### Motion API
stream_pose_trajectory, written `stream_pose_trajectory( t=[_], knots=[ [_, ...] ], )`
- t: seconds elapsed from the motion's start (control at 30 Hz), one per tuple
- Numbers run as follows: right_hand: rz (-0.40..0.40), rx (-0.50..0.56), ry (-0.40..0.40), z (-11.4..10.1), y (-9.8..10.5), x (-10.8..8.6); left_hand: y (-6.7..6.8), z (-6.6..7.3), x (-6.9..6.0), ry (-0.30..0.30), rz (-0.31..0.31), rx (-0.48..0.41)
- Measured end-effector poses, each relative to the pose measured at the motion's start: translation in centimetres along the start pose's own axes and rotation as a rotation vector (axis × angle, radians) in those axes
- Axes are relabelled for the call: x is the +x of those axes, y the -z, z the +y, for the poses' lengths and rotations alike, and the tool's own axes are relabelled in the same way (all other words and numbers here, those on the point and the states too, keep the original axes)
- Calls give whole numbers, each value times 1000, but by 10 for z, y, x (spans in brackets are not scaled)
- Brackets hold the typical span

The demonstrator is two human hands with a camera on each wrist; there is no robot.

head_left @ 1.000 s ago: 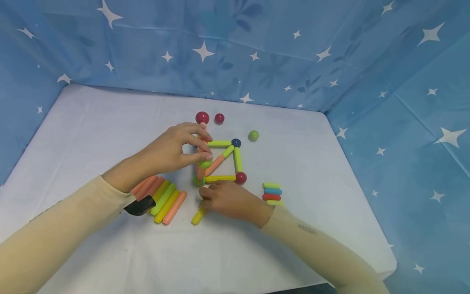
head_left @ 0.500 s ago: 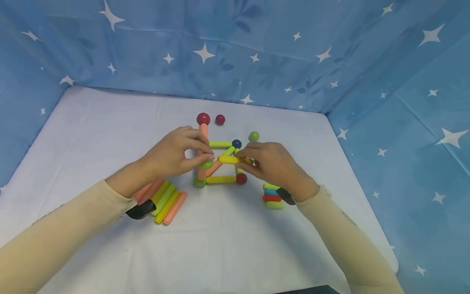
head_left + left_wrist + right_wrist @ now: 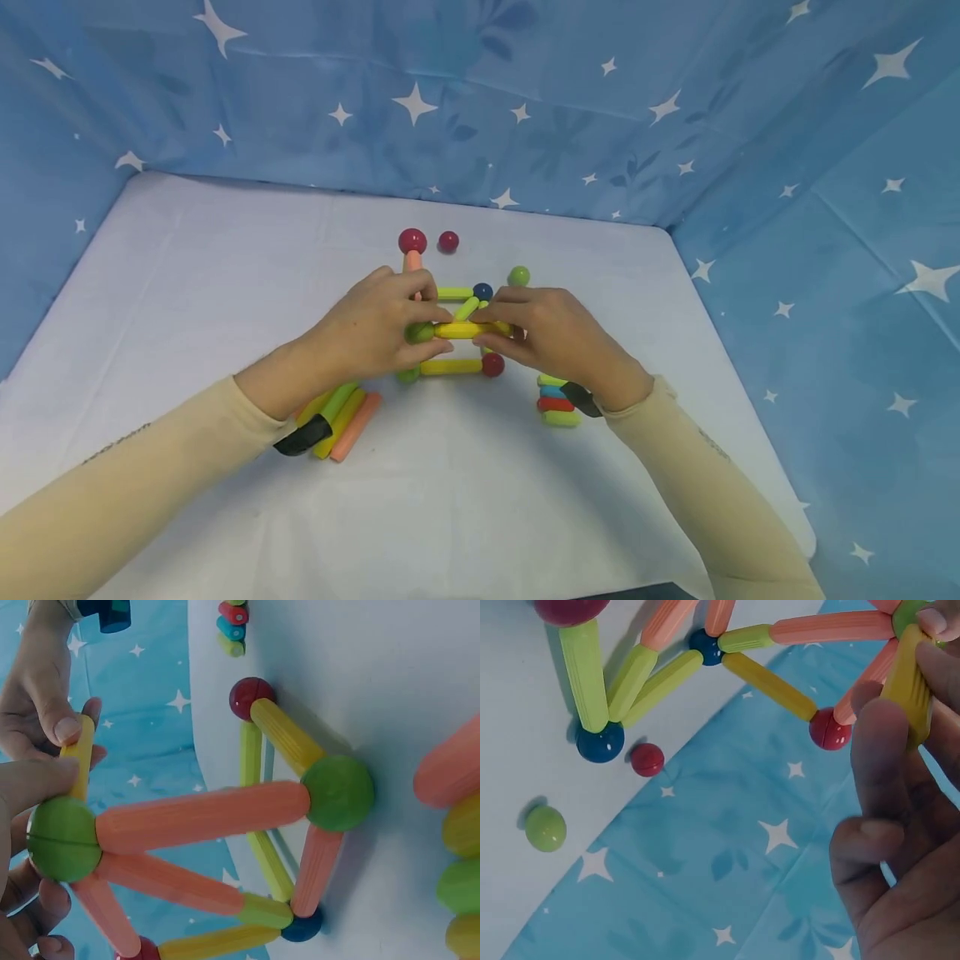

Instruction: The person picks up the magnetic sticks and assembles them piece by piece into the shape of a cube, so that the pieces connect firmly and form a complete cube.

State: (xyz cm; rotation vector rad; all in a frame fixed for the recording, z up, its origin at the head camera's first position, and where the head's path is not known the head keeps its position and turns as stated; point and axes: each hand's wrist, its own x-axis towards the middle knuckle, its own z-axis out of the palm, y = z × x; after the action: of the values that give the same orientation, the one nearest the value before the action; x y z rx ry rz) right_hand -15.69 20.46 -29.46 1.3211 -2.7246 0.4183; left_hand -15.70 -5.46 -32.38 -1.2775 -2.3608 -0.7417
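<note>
Faint dark print on the left cream fabric sleeve (image 3: 172,467) and the right cream fabric sleeve (image 3: 690,475); I can't read either from here. On my feed the left hand (image 3: 382,321) reaches in from lower left, fingers curled round a glossy green ball (image 3: 64,851) at the raised corner of a ball-and-stick frame. The right hand (image 3: 551,333) comes from lower right, fingers pinching the right part of a ribbed yellow stick (image 3: 456,331), held roughly level above the white bench (image 3: 450,500). The stick's left end is at that green ball; the left thumb hides whether they touch.

Counting the frame: two red balls, two green, two blue, all glossy. Three coral sticks meet at the gripped green ball. Loose balls, two: a glossy red ball (image 3: 448,242) and a glossy green ball (image 3: 519,276), both beyond the hands. Loose sticks: I get four in the short stack (image 3: 556,403) by the right wrist (two lime, one blue, one red). The long stick row (image 3: 348,425) is part-covered by the left wrist, so no full count.
</note>
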Motion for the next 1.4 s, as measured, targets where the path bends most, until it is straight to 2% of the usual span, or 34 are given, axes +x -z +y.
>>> stream_pose_trajectory(
  t=[0.07,0.17,0.23,0.33,0.4,0.5,0.57,0.67,0.83,0.93,1.03,1.17,1.23,1.3,1.4],
  knots=[
    [-9,49,5,3,0,0,-1,1,0,-4,26,9],
    [-2,158,-32,15,0,1,-4,2,-1,-5,61,13],
    [19,208,-123,31,-1,1,-5,2,-1,1,76,11],
    [23,185,-322,64,-7,2,-6,1,-3,11,79,7],
    [-47,133,-453,85,-14,2,-6,1,-4,21,74,3],
    [-191,71,-539,108,-26,3,-7,1,-5,35,62,2],
    [-269,54,-556,116,-35,4,-7,1,-6,45,60,0],
    [-319,4,-560,121,-46,7,-7,2,-7,51,65,0],
    [-300,-123,-582,120,-58,5,-6,0,-8,48,79,6],
    [-288,-134,-597,116,-57,-1,-6,-2,-9,51,85,3],
    [-322,-60,-632,111,-51,-10,-6,-5,-9,50,86,0],
    [-408,110,-708,101,-40,-21,-6,-10,-7,45,94,8],
    [-427,189,-719,97,-37,-26,-6,-13,-6,43,106,15],
    [-409,261,-691,93,-34,-29,-6,-16,-5,39,118,26],
    [-327,346,-613,86,-30,-32,-7,-21,-3,33,133,42]
  ],
)
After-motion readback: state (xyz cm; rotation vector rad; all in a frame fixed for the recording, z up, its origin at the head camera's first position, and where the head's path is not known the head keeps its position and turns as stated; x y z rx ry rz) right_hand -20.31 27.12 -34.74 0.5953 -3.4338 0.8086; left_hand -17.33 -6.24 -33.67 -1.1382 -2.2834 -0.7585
